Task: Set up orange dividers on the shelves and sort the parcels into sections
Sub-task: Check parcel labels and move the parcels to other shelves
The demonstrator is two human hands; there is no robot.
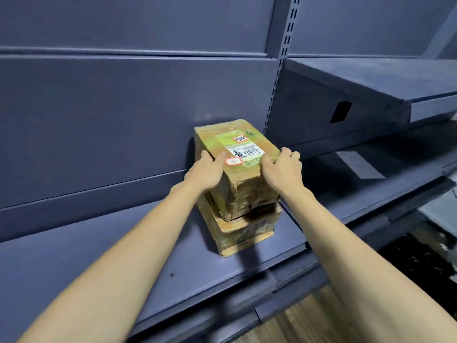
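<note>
Dark blue shelf (103,263) runs along a panelled back wall (111,107), with a slotted upright (279,78) just right of the parcels and a higher shelf (371,78) beyond it. Wood-look floor (321,323) shows below. The upper parcel (237,154), taped cardboard with a green label, sits on a lower parcel (244,231) on the shelf. Left hand (206,173) and right hand (282,169) grip the upper parcel's sides, fingers curled over its top edges.
</note>
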